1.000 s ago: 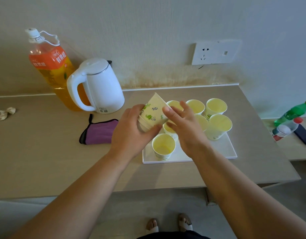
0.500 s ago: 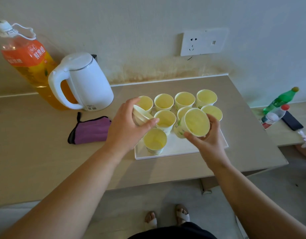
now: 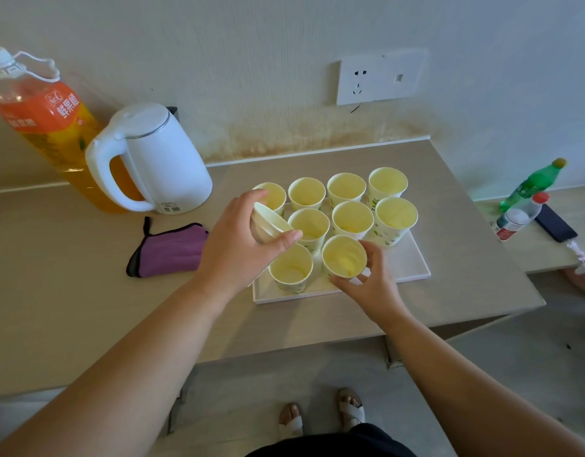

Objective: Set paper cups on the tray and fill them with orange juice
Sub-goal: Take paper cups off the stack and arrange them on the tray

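Beige counter holds juice bottle labelled 鲜果橙.

A domestic room; white kettle, wall socket and juice bottle along a beige counter.

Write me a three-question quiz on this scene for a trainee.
1. Multiple choice: what does the left hand grip?
A) a spoon
B) a stack of paper cups
C) a lid
2. True or false: the juice bottle stands capped, partly behind the white kettle.
3. Count: how many single cups are upright on the tray, including the front cup that the right hand grips?

Key: 1 B; 2 true; 3 nine.
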